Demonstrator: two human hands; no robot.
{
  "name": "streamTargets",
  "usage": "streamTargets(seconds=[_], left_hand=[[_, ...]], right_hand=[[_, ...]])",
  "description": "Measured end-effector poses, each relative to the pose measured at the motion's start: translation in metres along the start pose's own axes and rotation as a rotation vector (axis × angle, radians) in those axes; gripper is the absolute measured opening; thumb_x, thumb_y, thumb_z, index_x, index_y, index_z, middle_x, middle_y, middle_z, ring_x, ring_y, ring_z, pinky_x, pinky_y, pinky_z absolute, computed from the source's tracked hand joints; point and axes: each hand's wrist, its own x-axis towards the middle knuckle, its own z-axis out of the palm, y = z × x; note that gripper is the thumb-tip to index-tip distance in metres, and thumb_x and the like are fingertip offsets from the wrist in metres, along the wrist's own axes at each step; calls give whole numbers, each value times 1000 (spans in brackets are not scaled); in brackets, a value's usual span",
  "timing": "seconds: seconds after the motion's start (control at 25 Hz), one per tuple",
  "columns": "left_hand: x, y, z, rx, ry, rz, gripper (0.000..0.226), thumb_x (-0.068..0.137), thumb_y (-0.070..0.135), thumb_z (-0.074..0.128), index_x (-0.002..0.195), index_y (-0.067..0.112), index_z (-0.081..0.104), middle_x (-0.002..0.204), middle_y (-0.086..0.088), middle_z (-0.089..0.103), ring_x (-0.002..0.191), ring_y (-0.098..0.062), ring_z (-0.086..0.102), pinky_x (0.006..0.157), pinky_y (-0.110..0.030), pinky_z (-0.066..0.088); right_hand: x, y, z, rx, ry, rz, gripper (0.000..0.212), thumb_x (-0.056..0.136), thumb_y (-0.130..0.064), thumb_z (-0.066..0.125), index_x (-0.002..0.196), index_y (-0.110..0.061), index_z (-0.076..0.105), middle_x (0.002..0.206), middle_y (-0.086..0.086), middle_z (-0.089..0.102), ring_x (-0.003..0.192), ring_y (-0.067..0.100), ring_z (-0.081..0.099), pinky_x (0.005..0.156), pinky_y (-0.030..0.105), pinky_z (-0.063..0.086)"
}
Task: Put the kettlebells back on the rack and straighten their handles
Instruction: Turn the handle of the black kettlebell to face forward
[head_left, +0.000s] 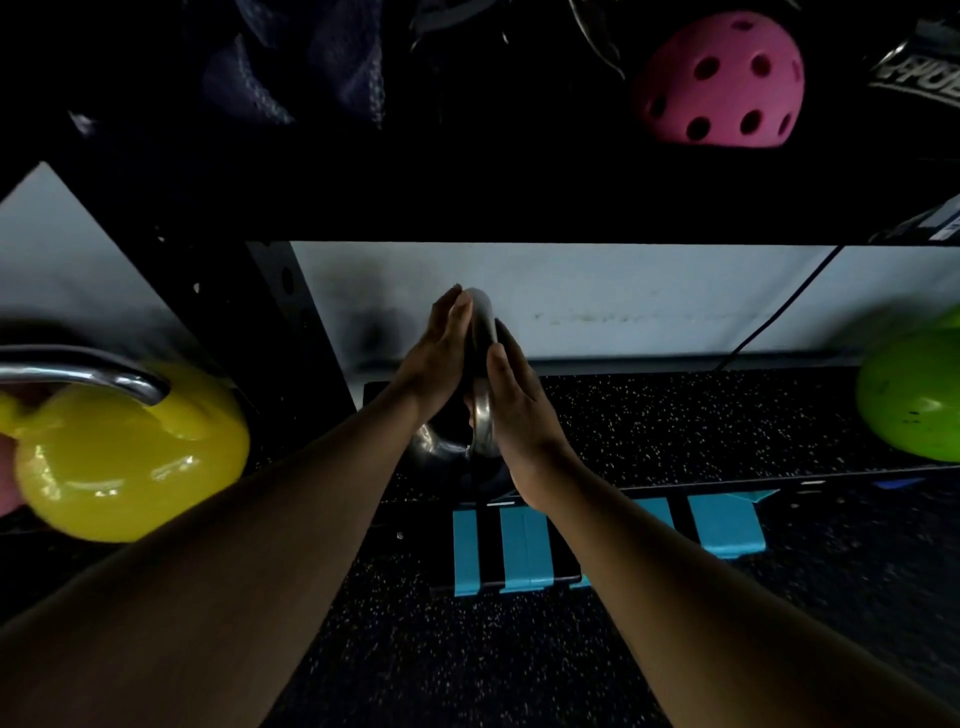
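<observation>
A dark kettlebell (441, 447) with a steel handle (483, 332) stands on the speckled rubber shelf of the rack (675, 415), in the middle of the view. My left hand (436, 353) presses flat against the left side of the handle. My right hand (514, 400) presses flat against its right side, so the handle is clamped edge-on between both palms. The bell's body is mostly hidden by my hands. A yellow kettlebell (130, 452) with a steel handle sits at the left, and a green kettlebell (914, 395) at the right edge of the shelf.
A black upright of the rack (291, 322) stands between the yellow bell and the middle bay. An upper shelf holds a pink perforated ball (722, 83) and dark gear. Blue tape strips (597, 540) mark the shelf's front edge. A cable (779, 312) runs down the white wall.
</observation>
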Motion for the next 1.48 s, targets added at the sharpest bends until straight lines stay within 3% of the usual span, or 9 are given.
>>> streamTargets(seconds=[0.16, 0.4, 0.6, 0.76, 0.96, 1.08, 1.16, 1.32, 1.48], left_hand=[[-1, -2, 1, 33, 22, 17, 52, 97, 60, 18, 147, 44, 18, 155, -11, 33, 134, -32, 42, 105, -42, 40], [-3, -1, 2, 19, 21, -1, 51, 97, 60, 17, 147, 46, 15, 156, -11, 31, 137, -33, 39, 110, -52, 37], [-4, -1, 2, 18, 9, 1, 54, 98, 58, 17, 149, 42, 13, 158, -11, 26, 140, -32, 34, 105, -36, 34], [-4, -2, 2, 9, 1, -2, 54, 98, 58, 16, 150, 42, 12, 159, -11, 25, 141, -31, 33, 98, -31, 33], [-5, -2, 2, 21, -2, -27, 55, 96, 63, 14, 148, 47, 11, 158, -11, 27, 137, -33, 39, 94, -32, 37], [-5, 0, 3, 26, 11, -45, 54, 96, 63, 14, 148, 48, 13, 156, -12, 31, 134, -32, 43, 82, -23, 38], [-6, 0, 4, 15, 18, -44, 54, 96, 62, 15, 148, 47, 13, 156, -12, 32, 132, -32, 45, 73, -18, 39], [-6, -3, 7, -11, 33, -25, 54, 97, 60, 16, 149, 44, 13, 155, -15, 34, 132, -32, 45, 91, -29, 40], [-7, -3, 7, 4, 41, -32, 54, 97, 60, 15, 149, 46, 12, 157, -13, 31, 134, -33, 43, 92, -31, 38]], right_hand=[[4, 0, -2, 13, -5, -15, 48, 103, -42, 33, 151, -34, 29, 155, -1, 38, 139, 14, 40, 114, 39, 36], [5, -1, -3, 5, -7, -15, 49, 104, -38, 32, 152, -31, 27, 157, -1, 35, 139, 11, 38, 114, 32, 34], [3, -1, -2, -9, -3, -4, 48, 104, -41, 31, 151, -36, 27, 157, -1, 34, 140, 13, 37, 115, 35, 34], [3, 2, 1, -79, 40, -28, 49, 103, -45, 28, 151, -37, 26, 157, -1, 35, 142, 17, 35, 116, 42, 33], [4, 4, 1, -226, 64, -99, 49, 101, -50, 25, 149, -43, 24, 153, -2, 41, 134, 11, 43, 103, 30, 41], [5, 5, 1, -262, 77, -108, 47, 101, -50, 25, 148, -46, 25, 152, -3, 43, 134, 16, 45, 102, 31, 41], [6, 5, 0, -278, 75, -119, 47, 102, -49, 25, 148, -46, 24, 153, -3, 42, 135, 15, 44, 96, 22, 40], [8, 4, -5, -241, 36, -116, 49, 103, -44, 26, 151, -37, 24, 155, 0, 38, 138, 11, 39, 90, 6, 36], [9, 3, -5, -253, 23, -91, 49, 102, -47, 24, 151, -41, 23, 153, 3, 42, 134, 17, 46, 94, 20, 46]])
